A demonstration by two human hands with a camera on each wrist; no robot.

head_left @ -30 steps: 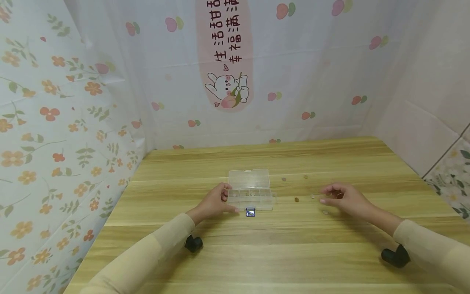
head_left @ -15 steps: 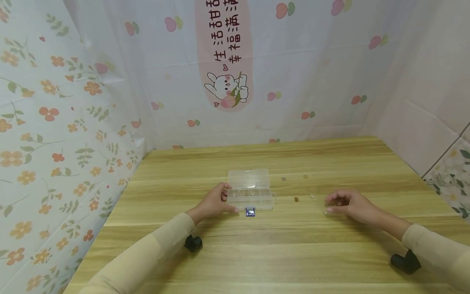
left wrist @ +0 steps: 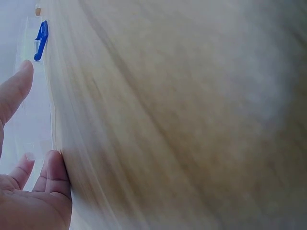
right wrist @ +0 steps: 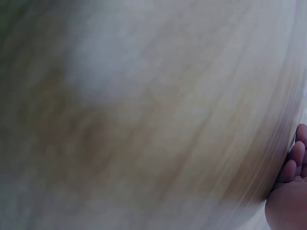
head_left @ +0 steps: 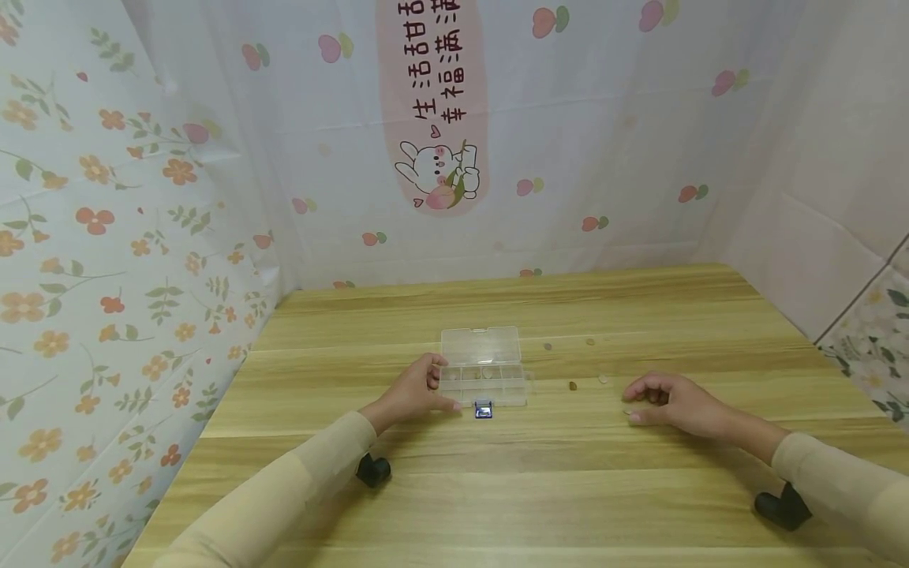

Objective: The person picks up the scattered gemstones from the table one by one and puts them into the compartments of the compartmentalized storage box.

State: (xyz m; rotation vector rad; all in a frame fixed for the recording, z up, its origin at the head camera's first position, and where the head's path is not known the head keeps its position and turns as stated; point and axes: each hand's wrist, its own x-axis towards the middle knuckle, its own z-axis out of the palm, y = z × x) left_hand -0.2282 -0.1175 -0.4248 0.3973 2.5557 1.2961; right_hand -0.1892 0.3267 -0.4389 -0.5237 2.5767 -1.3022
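A clear plastic compartment box (head_left: pixel 483 392) lies on the table with its lid (head_left: pixel 480 345) folded back and a blue latch (head_left: pixel 484 409) at its front. My left hand (head_left: pixel 412 392) holds the box's left end, thumb along the front edge and fingers at the side. My right hand (head_left: pixel 678 405) is low over the table with bent fingers. A small pale piece (head_left: pixel 627 412) lies by its thumb tip, with a gap between thumb and forefinger. Left of this hand lie another pale piece (head_left: pixel 603 379) and a brown one (head_left: pixel 572 386), both pebble-like.
Farther back lie a pinkish piece (head_left: pixel 548 346) and a tan piece (head_left: pixel 590 342). Small pieces (head_left: pixel 487 373) show inside the box's rear compartments. Patterned cloth (head_left: pixel 341 158) hangs behind the wooden table (head_left: pixel 426 505) and along its left side.
My right hand has moved down and nearer to me, bringing its thumb to the pale piece. The left hand and the box have stayed in place.
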